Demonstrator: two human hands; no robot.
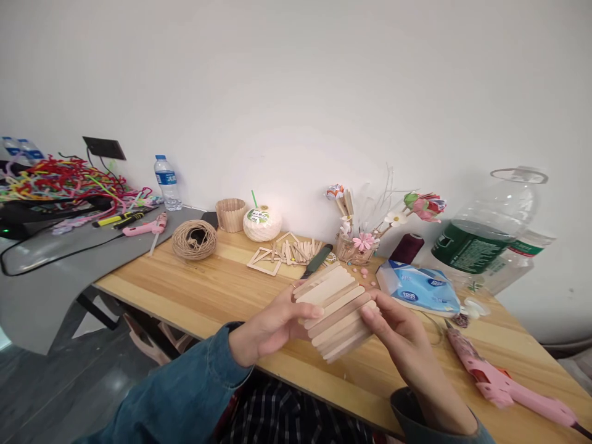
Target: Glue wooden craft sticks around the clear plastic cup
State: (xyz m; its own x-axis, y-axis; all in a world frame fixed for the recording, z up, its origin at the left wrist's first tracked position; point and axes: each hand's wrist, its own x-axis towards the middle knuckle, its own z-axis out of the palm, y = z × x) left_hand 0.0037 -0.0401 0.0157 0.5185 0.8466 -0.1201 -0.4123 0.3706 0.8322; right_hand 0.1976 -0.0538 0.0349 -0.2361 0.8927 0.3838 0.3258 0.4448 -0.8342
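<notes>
Between my two hands is a panel of popsicle sticks (333, 303), laid side by side and held tilted above the table's front part. My left hand (277, 317) grips its left side, thumb on top and fingers hidden behind. My right hand (400, 324) pinches the right edge, the thumb pressing the stick ends. Just behind the panel lies a dark green-handled utility knife (318, 261). Loose popsicle sticks (300, 251) and small stick frames (264, 261) lie beyond it. To the right of my right hand rests a pink hot glue gun (497, 376).
Further back stand a twine ball (194, 239), a round stick cup (232, 214), a wrapped coconut (262, 223) and a flower holder (349, 250). A blue tissue pack (419, 288) and large plastic bottle (481, 237) are at right. Another glue gun (147, 226) with its cord is at left.
</notes>
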